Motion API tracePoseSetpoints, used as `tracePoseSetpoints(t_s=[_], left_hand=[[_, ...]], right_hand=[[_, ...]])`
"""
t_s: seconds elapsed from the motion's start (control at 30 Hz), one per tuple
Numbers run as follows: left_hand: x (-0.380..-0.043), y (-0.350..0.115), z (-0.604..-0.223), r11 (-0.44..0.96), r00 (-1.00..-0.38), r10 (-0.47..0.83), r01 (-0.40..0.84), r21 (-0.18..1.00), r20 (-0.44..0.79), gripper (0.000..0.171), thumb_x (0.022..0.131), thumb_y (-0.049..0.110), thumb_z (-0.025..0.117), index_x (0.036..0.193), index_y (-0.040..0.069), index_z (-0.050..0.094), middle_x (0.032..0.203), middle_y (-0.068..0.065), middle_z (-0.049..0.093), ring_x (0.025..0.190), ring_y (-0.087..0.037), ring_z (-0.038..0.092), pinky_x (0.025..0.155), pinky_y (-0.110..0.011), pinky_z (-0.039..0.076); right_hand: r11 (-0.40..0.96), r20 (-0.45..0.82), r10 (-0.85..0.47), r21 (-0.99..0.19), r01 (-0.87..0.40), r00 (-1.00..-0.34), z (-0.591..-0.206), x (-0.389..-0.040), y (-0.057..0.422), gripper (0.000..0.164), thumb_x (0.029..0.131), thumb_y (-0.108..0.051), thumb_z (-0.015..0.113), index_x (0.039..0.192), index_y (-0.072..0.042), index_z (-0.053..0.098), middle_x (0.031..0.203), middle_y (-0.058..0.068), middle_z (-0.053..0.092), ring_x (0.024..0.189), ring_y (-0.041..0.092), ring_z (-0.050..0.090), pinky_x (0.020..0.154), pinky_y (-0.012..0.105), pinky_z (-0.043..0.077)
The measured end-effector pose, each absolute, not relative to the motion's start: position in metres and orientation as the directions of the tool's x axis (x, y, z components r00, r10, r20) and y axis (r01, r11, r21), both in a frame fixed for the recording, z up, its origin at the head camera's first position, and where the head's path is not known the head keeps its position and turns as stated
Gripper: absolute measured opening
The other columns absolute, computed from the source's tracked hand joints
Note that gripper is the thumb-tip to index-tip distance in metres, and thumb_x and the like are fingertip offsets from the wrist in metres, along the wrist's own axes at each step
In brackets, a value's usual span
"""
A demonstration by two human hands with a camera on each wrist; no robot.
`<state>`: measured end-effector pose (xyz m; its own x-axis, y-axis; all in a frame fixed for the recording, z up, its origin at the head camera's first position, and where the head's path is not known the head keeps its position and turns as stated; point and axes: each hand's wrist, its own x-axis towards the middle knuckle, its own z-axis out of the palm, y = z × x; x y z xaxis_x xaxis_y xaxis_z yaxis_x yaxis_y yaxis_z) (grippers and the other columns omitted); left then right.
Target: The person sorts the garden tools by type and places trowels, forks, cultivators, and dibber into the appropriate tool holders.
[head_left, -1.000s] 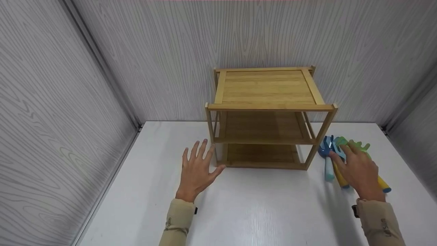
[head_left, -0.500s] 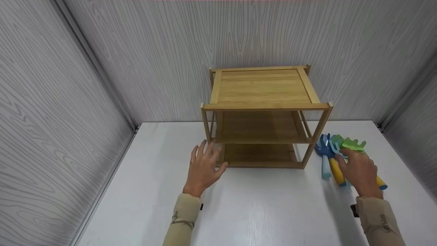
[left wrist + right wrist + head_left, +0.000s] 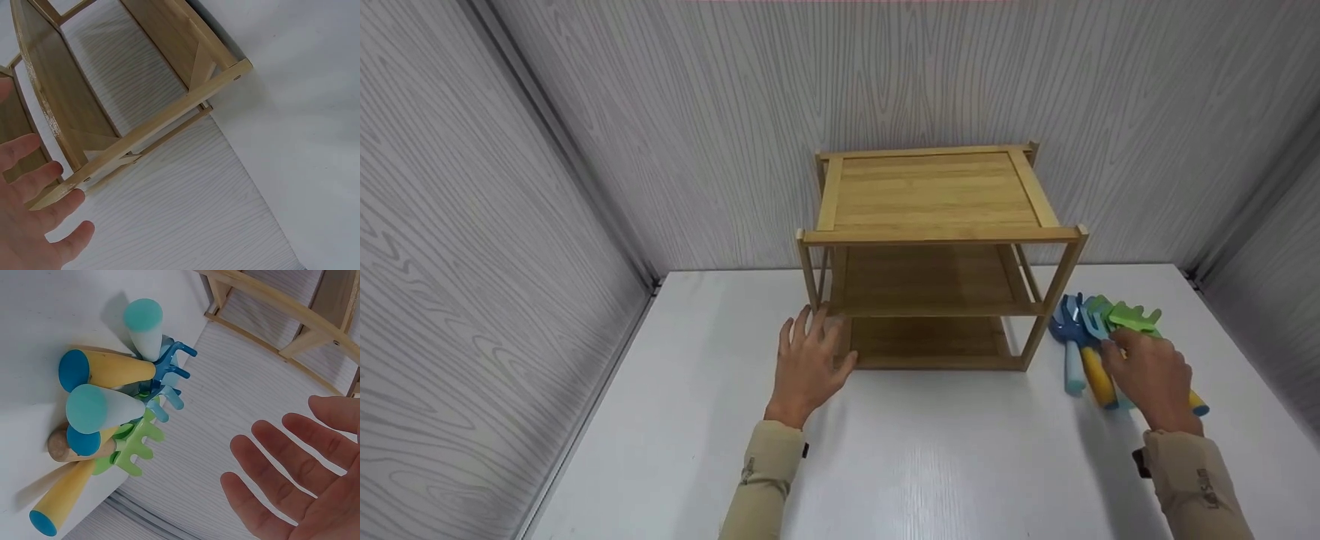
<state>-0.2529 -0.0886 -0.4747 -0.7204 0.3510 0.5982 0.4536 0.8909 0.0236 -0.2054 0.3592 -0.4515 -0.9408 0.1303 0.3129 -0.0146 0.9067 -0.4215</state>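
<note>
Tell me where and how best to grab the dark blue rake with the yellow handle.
Probably take the dark blue rake by its yellow handle, from above and the near side: the rounded handle points that way, while its prongs sit close beside the light blue rake.

From here I see pale grey, wood-grained panels on three sides: back wall point(image 3: 697, 112), left wall point(image 3: 450, 262) and right wall point(image 3: 1275, 300). A dark strip point(image 3: 562, 142) lines the left corner. The white surface point(image 3: 930, 465) catches a soft glare toward its front.
</note>
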Motion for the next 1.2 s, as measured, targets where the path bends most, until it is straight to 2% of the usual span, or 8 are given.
tracePoseSetpoints(t_s=[0.13, 0.27, 0.37, 0.43, 0.53, 0.7, 0.97, 1.2], left_hand=[[-0.256, -0.088, -0.477, 0.892, -0.717, 0.346, 0.451, 0.024, 0.605, 0.048, 0.091, 0.038, 0.071, 0.129, 0.009, 0.063, 0.138, -0.018, 0.056, 0.131, -0.042, 0.049, 0.105, -0.061, 0.040], [-0.257, -0.087, -0.481, 0.899, -0.722, 0.345, 0.439, 0.010, 0.600, 0.049, 0.091, 0.038, 0.070, 0.128, 0.007, 0.064, 0.138, -0.018, 0.057, 0.130, -0.042, 0.050, 0.104, -0.060, 0.041], [-0.256, -0.086, -0.484, 0.899, -0.725, 0.352, 0.438, 0.001, 0.592, 0.050, 0.091, 0.039, 0.070, 0.129, 0.007, 0.063, 0.138, -0.018, 0.057, 0.129, -0.041, 0.051, 0.103, -0.059, 0.043], [-0.256, -0.085, -0.486, 0.897, -0.723, 0.349, 0.442, 0.011, 0.597, 0.051, 0.090, 0.038, 0.072, 0.129, 0.007, 0.063, 0.137, -0.018, 0.057, 0.128, -0.041, 0.052, 0.103, -0.058, 0.044], [-0.258, -0.081, -0.485, 0.893, -0.718, 0.318, 0.446, 0.059, 0.619, 0.051, 0.089, 0.032, 0.074, 0.128, 0.002, 0.063, 0.136, -0.019, 0.058, 0.127, -0.042, 0.053, 0.104, -0.056, 0.044], [-0.259, -0.073, -0.483, 0.899, -0.728, 0.262, 0.423, 0.114, 0.634, 0.055, 0.087, 0.026, 0.075, 0.128, -0.008, 0.061, 0.132, -0.024, 0.059, 0.124, -0.046, 0.054, 0.105, -0.055, 0.043], [-0.262, -0.072, -0.479, 0.913, -0.722, 0.244, 0.396, 0.098, 0.647, 0.052, 0.081, 0.020, 0.075, 0.124, -0.007, 0.064, 0.128, -0.024, 0.062, 0.120, -0.045, 0.057, 0.104, -0.054, 0.045], [-0.263, -0.070, -0.482, 0.904, -0.709, 0.244, 0.414, 0.110, 0.661, 0.050, 0.078, 0.014, 0.071, 0.122, -0.009, 0.064, 0.127, -0.024, 0.063, 0.119, -0.045, 0.057, 0.103, -0.054, 0.045]], right_hand=[[0.909, 0.329, 0.128, -0.416, -0.021, -0.936, -0.453, -0.207, 0.360, 0.030, 0.097, -0.010, 0.058, 0.109, 0.016, 0.067, 0.099, 0.034, 0.067, 0.064, 0.033, 0.056, 0.060, 0.054, 0.052], [0.913, 0.364, 0.122, -0.407, -0.040, -0.923, -0.457, -0.205, 0.362, 0.026, 0.095, -0.008, 0.061, 0.104, 0.015, 0.069, 0.096, 0.034, 0.068, 0.056, 0.027, 0.054, 0.048, 0.043, 0.048], [0.912, 0.355, 0.126, -0.408, -0.032, -0.926, -0.460, -0.202, 0.361, 0.026, 0.095, -0.008, 0.062, 0.103, 0.015, 0.069, 0.096, 0.034, 0.068, 0.052, 0.024, 0.052, 0.046, 0.038, 0.045], [0.913, 0.335, 0.132, -0.407, -0.017, -0.933, -0.462, -0.201, 0.361, 0.027, 0.095, -0.009, 0.062, 0.104, 0.016, 0.069, 0.098, 0.035, 0.068, 0.053, 0.024, 0.053, 0.048, 0.040, 0.048], [0.912, 0.290, 0.144, -0.410, 0.013, -0.946, -0.462, -0.203, 0.362, 0.030, 0.096, -0.012, 0.061, 0.106, 0.016, 0.068, 0.102, 0.036, 0.067, 0.060, 0.031, 0.058, 0.057, 0.050, 0.052], [0.900, 0.202, 0.153, -0.432, 0.052, -0.967, -0.459, -0.208, 0.366, 0.036, 0.097, -0.016, 0.060, 0.111, 0.018, 0.065, 0.107, 0.037, 0.065, 0.078, 0.043, 0.062, 0.072, 0.063, 0.050], [0.862, 0.051, 0.178, -0.489, 0.131, -0.983, -0.461, -0.216, 0.372, 0.042, 0.100, -0.018, 0.056, 0.120, 0.019, 0.061, 0.117, 0.039, 0.061, 0.090, 0.045, 0.059, 0.085, 0.066, 0.048], [0.842, -0.019, 0.175, -0.515, 0.160, -0.984, -0.454, -0.221, 0.379, 0.048, 0.099, -0.020, 0.057, 0.123, 0.022, 0.057, 0.121, 0.042, 0.057, 0.093, 0.045, 0.061, 0.081, 0.060, 0.052]])
